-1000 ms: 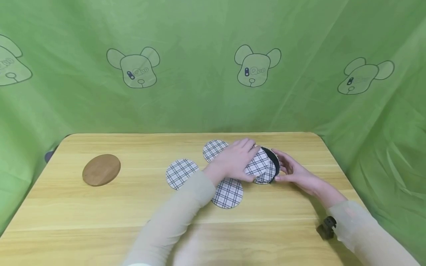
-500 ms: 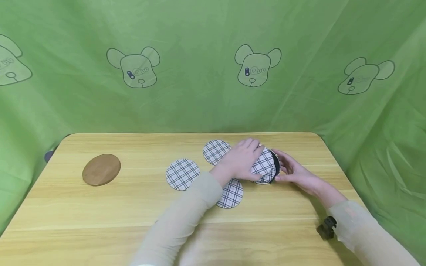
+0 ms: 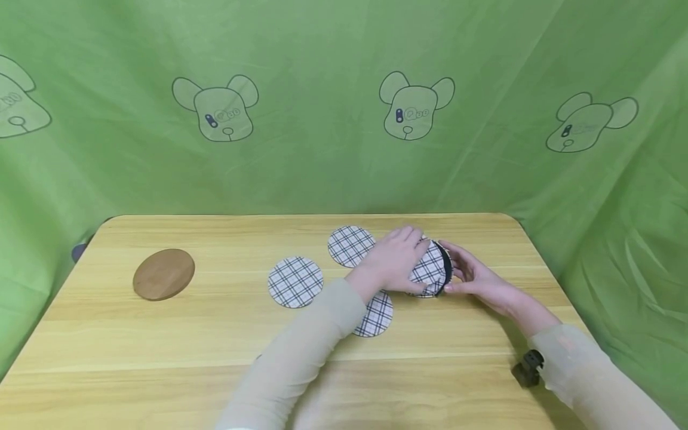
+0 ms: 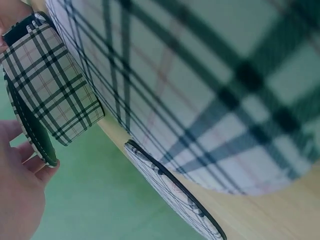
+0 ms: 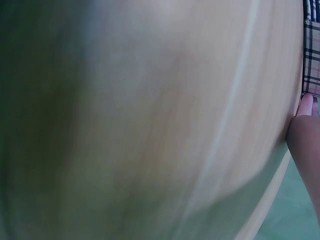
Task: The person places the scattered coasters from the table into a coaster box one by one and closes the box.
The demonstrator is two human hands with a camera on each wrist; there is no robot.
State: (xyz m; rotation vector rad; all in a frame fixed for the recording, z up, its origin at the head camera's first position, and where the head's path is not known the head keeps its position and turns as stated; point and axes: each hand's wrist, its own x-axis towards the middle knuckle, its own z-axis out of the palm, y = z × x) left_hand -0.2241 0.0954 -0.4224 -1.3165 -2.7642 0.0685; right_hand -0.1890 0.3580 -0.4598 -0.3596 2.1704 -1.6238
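My left hand [image 3: 395,257] grips a round black-and-white plaid coaster [image 3: 427,270], thumb at the near edge and fingers at the far one. That coaster overlaps a plaid coaster holder, whose black lining [image 3: 447,267] shows as a dark crescent on the right. Around the holder's right side curls my right hand [image 3: 480,283], its thumb low and its fingers behind. In the left wrist view the holder's plaid side [image 4: 52,82] stands at upper left, beside my left fingers [image 4: 35,162]. The right wrist view catches only a strip of the holder [image 5: 312,57].
Three more plaid coasters lie flat on the wooden table [image 3: 226,340]: one at left [image 3: 295,282], one at the back [image 3: 350,246], one partly under my left forearm [image 3: 377,315]. Far left lies a brown round disc [image 3: 163,275]. A green curtain [image 3: 317,173] hangs behind.
My left hand has slid slightly right with the coaster, so it covers more of the holder's black lining. My right hand stays in place.
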